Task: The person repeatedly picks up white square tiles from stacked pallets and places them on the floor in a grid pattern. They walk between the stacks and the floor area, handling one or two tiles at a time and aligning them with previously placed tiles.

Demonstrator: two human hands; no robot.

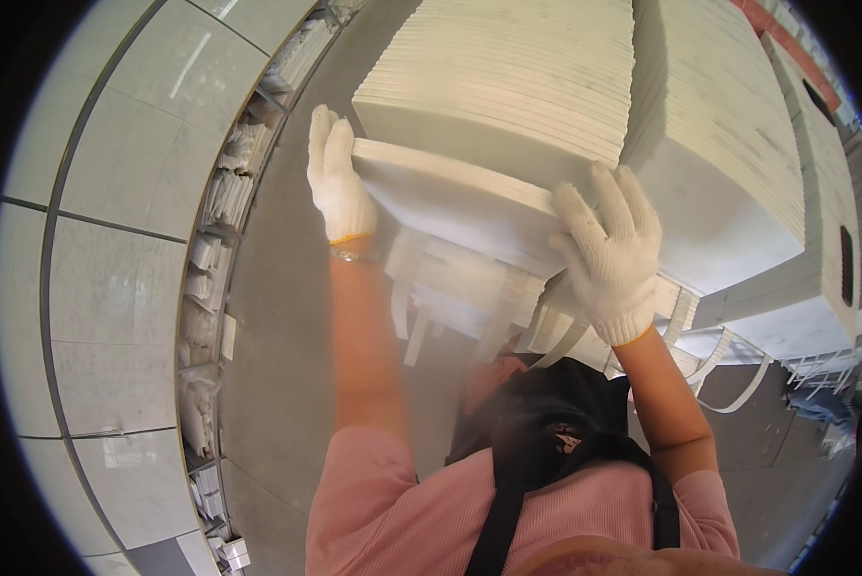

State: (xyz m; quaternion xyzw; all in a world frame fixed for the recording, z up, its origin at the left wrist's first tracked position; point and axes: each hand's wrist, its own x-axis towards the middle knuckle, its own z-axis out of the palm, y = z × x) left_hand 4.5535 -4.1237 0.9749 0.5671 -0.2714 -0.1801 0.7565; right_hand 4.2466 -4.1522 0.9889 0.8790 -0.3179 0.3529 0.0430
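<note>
A white slab, long and flat, is held level in front of me between my two white-gloved hands. My left hand presses against its left end, fingers pointing up along the edge. At the right end, my right hand grips the corner with fingers over the top; its thumb is partly hidden. Directly beyond the slab stands a tall stack of thin white slabs, their edges forming fine ridges. The held slab lies close to the front of this stack; whether they touch I cannot tell.
A second slab stack stands to the right, with a white panel with dark slots beyond it. Loose white straps hang below. Along the left, large pale tiles border a narrow gap filled with white scraps. Grey floor lies between.
</note>
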